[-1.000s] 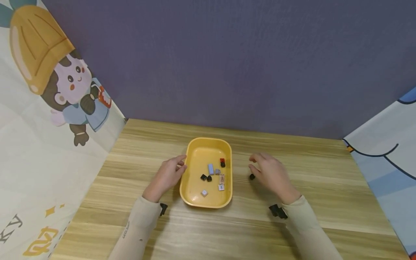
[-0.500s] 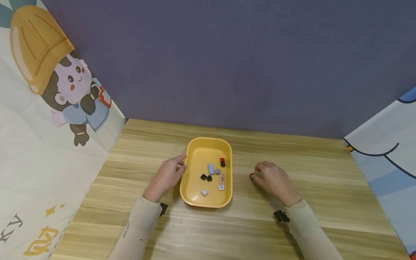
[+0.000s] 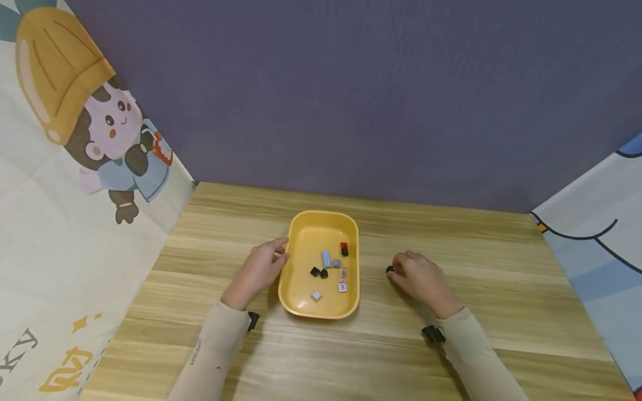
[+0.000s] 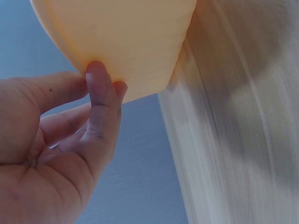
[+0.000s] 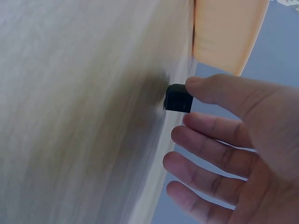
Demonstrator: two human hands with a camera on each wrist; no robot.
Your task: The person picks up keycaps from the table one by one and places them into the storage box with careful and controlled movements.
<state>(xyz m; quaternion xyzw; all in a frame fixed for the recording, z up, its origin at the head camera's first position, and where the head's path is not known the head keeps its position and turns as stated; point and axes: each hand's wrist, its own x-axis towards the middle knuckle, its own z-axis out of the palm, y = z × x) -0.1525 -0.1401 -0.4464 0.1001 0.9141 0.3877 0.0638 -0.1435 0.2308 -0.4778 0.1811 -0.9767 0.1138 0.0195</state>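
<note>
A yellow tray [image 3: 318,312] stands on the table. In the head view, my left hand [image 3: 258,273] is at its left side, with fingertips against the rim and outer wall. The left wrist view shows relaxed left fingers [image 4: 103,107] touching the tray wall. To the right of the tray, my right hand [image 3: 423,281] is low over the table. Its thumb and index finger pinch a small black keycap [image 5: 178,98] at its edges, close to the tabletop; the other right fingers are spread loosely.
Inside the tray lie a pale blue long keycap [image 3: 326,259], a red and black piece [image 3: 344,249], a white keycap [image 3: 316,296] and several other small pieces. The wooden tabletop [image 3: 311,362] meets a dark wall [image 3: 351,111] at the back. Printed cloths flank both sides.
My right hand has drawn slightly to the right, and its thumb and index finger have closed onto the black keycap. The left hand has kept its place at the tray.
</note>
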